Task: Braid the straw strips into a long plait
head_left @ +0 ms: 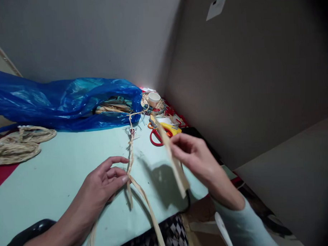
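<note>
My left hand [109, 178] pinches the lower end of a braid [131, 153] of pale dried plant fibre. The braid runs up the table to a small metal clip or pin [132, 131]. Below my fingertips its loose strands [149, 206] fan out, one hanging past the table's front edge. Raised to the right, my right hand [190, 150] grips a flat, pale strip of the same fibre [176, 169] between thumb and fingers. That strip is somewhat blurred and stands apart from the braid.
A blue plastic bag [66, 101] with dried strips inside lies along the back. Coiled braids [16, 146] rest at the left. Red-handled scissors [156, 137], a yellow-handled tool [171, 128] and a white cup [154, 99] are near the wall. Pale green covering [81, 147] spreads over the table.
</note>
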`<state>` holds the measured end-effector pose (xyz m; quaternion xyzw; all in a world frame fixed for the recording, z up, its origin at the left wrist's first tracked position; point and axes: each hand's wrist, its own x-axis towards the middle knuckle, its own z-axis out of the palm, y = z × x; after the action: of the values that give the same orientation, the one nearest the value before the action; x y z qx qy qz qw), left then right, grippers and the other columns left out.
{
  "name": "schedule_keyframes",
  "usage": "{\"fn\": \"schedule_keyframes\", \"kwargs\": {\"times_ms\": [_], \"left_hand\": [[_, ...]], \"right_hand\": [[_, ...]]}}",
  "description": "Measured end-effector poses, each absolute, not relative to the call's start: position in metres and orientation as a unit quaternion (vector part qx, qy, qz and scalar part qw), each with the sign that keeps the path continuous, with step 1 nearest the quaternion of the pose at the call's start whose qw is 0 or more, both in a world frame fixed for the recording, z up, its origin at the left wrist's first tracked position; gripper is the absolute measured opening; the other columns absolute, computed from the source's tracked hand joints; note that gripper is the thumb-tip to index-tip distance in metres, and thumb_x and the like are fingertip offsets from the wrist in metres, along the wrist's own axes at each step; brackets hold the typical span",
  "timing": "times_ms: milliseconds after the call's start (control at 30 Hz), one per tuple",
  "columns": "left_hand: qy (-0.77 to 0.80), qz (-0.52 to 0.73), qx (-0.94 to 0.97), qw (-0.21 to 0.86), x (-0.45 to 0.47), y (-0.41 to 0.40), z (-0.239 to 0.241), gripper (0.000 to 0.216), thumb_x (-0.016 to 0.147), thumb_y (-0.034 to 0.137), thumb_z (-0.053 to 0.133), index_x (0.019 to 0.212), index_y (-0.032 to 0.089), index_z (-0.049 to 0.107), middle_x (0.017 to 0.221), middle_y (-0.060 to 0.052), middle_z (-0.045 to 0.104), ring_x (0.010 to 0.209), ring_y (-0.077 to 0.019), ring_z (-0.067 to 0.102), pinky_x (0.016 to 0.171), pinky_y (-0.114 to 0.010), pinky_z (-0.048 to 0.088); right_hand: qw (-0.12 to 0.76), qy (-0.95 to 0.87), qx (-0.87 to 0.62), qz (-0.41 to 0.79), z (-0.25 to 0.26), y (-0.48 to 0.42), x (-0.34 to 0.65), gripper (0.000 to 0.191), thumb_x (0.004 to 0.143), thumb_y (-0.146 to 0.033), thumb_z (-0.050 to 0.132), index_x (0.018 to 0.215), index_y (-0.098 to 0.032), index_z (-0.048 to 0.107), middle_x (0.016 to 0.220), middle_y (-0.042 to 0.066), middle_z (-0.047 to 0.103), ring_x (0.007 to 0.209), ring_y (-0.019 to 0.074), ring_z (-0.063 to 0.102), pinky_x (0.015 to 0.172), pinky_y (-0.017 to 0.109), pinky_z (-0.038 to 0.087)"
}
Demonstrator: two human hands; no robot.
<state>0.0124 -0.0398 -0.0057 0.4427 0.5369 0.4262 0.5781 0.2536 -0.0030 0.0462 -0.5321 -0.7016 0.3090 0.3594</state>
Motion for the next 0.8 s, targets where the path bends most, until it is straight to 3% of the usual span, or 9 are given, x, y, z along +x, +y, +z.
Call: {"fn": "schedule_keyframes", "kwargs": {"times_ms": [100, 167, 267, 367, 567, 800], "left_hand": [[0.524, 0.437, 0.461, 0.567, 0.010, -0.038, -0.011, 0.035, 0.075, 0.033, 0.082, 0.106, 0.024, 0.069, 0.072, 0.004, 0.070, 0.057, -0.0110, 0.055, 0.051, -0.020, 0.037], [0.524, 0.413, 0.485, 0.565, 0.009, -0.038, -0.010, 0.021, 0.075, 0.032, 0.080, 0.093, 0.022, 0.076, 0.078, 0.000, 0.074, 0.070, -0.0154, 0.062, 0.061, -0.023, 0.044], [0.530, 0.377, 0.506, 0.567, 0.010, -0.038, -0.002, 0.013, 0.074, 0.033, 0.078, 0.078, 0.021, 0.080, 0.071, -0.001, 0.073, 0.069, -0.0173, 0.060, 0.060, -0.025, 0.044], [0.543, 0.382, 0.500, 0.555, 0.015, -0.039, 0.008, 0.013, 0.069, 0.034, 0.079, 0.073, 0.022, 0.081, 0.049, 0.004, 0.056, 0.061, -0.0181, 0.055, 0.056, -0.026, 0.041], [0.559, 0.379, 0.525, 0.518, 0.017, -0.038, 0.010, 0.019, 0.066, 0.036, 0.079, 0.057, 0.020, 0.074, 0.060, 0.001, 0.065, 0.062, -0.0166, 0.053, 0.060, -0.027, 0.042], [0.548, 0.384, 0.513, 0.537, 0.013, -0.037, -0.001, 0.017, 0.073, 0.037, 0.079, 0.071, 0.020, 0.081, 0.057, 0.002, 0.067, 0.055, -0.0150, 0.053, 0.062, -0.028, 0.048]], "right_hand": [[0.344, -0.636, -0.461, 0.514, 0.033, -0.021, 0.220, 0.018, 0.084, -0.034, 0.065, 0.075, -0.019, 0.058, 0.067, -0.002, 0.054, 0.059, 0.0119, 0.046, 0.056, 0.024, 0.036], [0.337, -0.613, -0.459, 0.548, 0.021, -0.027, 0.205, 0.015, 0.084, -0.031, 0.064, 0.076, -0.018, 0.059, 0.067, -0.003, 0.053, 0.060, 0.0112, 0.046, 0.056, 0.024, 0.036], [0.334, -0.621, -0.492, 0.510, 0.011, -0.031, 0.195, 0.011, 0.085, -0.027, 0.060, 0.080, -0.017, 0.062, 0.069, -0.002, 0.056, 0.062, 0.0123, 0.049, 0.058, 0.024, 0.037], [0.336, -0.656, -0.520, 0.432, 0.008, -0.039, 0.193, 0.011, 0.088, -0.026, 0.058, 0.081, -0.018, 0.062, 0.067, -0.002, 0.057, 0.060, 0.0131, 0.049, 0.058, 0.026, 0.037], [0.338, -0.754, -0.504, 0.250, 0.001, -0.057, 0.185, 0.013, 0.096, -0.024, 0.051, 0.086, -0.021, 0.059, 0.084, 0.005, 0.063, 0.078, 0.0201, 0.056, 0.068, 0.031, 0.037], [0.342, -0.617, -0.508, 0.494, 0.005, -0.036, 0.187, 0.010, 0.084, -0.024, 0.062, 0.076, -0.018, 0.059, 0.063, -0.003, 0.052, 0.058, 0.0128, 0.046, 0.055, 0.025, 0.033]]}}
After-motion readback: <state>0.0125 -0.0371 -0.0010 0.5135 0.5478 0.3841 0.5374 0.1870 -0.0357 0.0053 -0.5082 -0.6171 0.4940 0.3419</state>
